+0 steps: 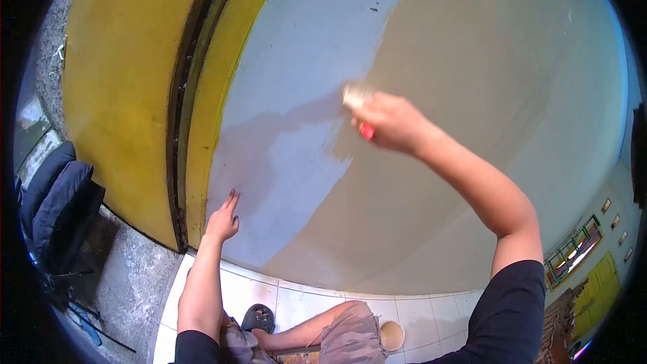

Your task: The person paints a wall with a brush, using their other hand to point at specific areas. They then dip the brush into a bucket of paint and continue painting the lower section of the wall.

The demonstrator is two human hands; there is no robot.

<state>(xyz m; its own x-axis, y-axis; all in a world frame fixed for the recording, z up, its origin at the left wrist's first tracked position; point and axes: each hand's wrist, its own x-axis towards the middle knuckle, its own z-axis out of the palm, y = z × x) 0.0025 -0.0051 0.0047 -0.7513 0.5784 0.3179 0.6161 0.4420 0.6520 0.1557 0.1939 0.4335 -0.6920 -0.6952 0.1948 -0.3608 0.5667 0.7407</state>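
Observation:
My right hand is wrapped round a paintbrush with pale bristles and a red handle end. The bristles are at the wall, close to the ragged border where beige-grey paint meets a light blue area; blur hides whether they touch. Lower left, my left hand has fingers stretched out toward the blue part, their tips at or very near the surface. Nothing shows in that hand. A shadow of my arm falls across the blue paint.
A yellow door and its yellow frame border the wall on the left. Beside my knee, a round container of beige paint stands on white floor tiles. A dark padded chair is at far left.

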